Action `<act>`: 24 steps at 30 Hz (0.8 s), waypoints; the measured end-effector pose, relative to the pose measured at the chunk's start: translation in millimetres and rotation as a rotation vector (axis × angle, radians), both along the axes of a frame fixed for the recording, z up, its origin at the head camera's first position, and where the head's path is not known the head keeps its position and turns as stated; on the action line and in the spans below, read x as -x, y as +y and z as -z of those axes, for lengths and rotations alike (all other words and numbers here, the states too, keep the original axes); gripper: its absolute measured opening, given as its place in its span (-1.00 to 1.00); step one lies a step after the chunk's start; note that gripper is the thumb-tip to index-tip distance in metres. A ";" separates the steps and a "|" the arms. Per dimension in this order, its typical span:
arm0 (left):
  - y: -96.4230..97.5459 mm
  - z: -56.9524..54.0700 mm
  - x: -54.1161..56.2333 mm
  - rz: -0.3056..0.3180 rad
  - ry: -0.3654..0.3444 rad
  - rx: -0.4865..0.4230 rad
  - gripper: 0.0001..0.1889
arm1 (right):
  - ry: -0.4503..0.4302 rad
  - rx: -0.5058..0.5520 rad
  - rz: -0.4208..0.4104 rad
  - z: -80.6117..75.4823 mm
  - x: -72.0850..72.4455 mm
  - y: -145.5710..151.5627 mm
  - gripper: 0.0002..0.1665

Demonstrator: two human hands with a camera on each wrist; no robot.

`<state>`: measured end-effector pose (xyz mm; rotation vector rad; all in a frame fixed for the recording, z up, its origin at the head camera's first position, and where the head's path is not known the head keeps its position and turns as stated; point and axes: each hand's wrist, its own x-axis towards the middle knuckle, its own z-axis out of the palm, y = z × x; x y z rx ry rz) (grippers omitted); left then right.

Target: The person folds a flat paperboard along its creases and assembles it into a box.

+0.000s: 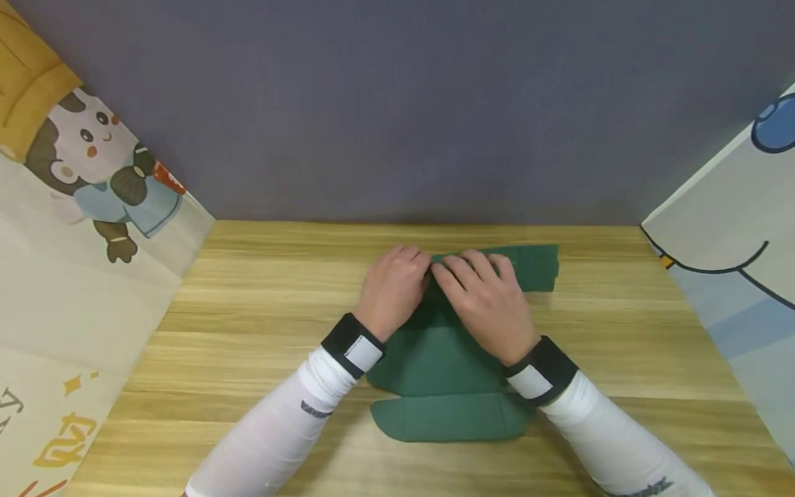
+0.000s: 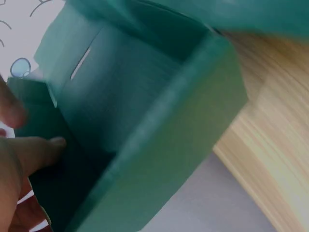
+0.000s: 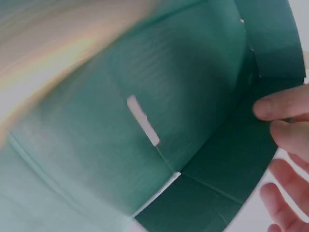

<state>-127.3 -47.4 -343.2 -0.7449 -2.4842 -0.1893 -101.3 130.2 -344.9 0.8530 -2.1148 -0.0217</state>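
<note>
A partly folded green cardboard box (image 1: 447, 362) lies on the table, with a round-cornered flap (image 1: 459, 417) spread toward the person. Both hands are at its far edge. My left hand (image 1: 397, 286) pinches the raised far panel (image 2: 55, 176), its thumb on the inner face and other fingers behind. Close beside it, my right hand (image 1: 491, 304) holds the same panel (image 3: 227, 135), fingertips on the inside and more fingers outside. A strip of that panel sticks out to the right of this hand. A narrow slot (image 3: 143, 121) shows near a fold in the right wrist view.
The wood-grain table (image 1: 261, 304) carries the box. A grey upright panel (image 1: 422, 117) stands behind it. Printed cloths with cartoon figures border the left (image 1: 68, 290) and right (image 1: 727, 228) sides.
</note>
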 end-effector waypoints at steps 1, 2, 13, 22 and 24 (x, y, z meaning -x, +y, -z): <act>-1.6 -0.9 -0.9 -0.014 -0.005 -0.014 -0.91 | -0.018 0.019 -0.007 -1.5 -3.7 0.2 -0.72; -3.4 -1.7 -1.7 -0.029 -0.010 -0.034 -0.88 | -0.044 0.041 -0.019 -3.1 -7.4 0.4 -0.74; -23.8 -6.5 -9.3 -0.100 -0.005 -0.253 -0.70 | -0.476 0.250 0.046 -6.8 -35.8 13.8 -0.67; -32.1 -6.2 -16.8 -0.141 0.052 -0.310 -0.70 | -0.560 0.368 0.107 -2.3 -44.5 23.7 -0.66; -33.3 -7.0 -17.5 -0.157 0.062 -0.323 -0.69 | -0.571 0.391 0.112 -3.0 -43.7 25.0 -0.65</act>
